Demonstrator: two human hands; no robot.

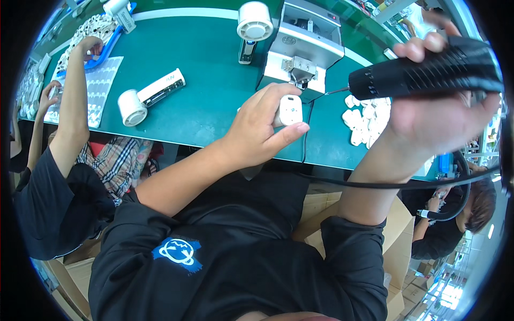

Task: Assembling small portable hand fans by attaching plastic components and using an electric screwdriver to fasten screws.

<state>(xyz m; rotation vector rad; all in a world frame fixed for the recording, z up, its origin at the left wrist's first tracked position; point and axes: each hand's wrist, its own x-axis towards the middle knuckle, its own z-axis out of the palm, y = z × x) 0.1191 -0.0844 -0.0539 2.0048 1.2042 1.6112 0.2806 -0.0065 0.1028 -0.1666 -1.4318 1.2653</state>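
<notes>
My left hand [254, 128] is wrapped round a white plastic housing [290, 111], its rounded end with a small slot facing up between thumb and fingers. The rest of that housing is hidden by the palm. In my right hand [428, 120], raised at the right, is a black electric screwdriver [423, 72] lying nearly level. Its thin bit points left, the tip close to the front of a grey and white screw feeder [305, 48]; whether they touch I cannot tell. A pile of small white plastic caps [369, 120] lies below the screwdriver.
A white device with a round head and open handle [160, 88] lies left on the green table [209, 85]. Another [255, 24] stands beside the feeder. A black cable [375, 185] crosses my right forearm. At far left, a co-worker's arm [75, 101] reaches over a blue tray [110, 48].
</notes>
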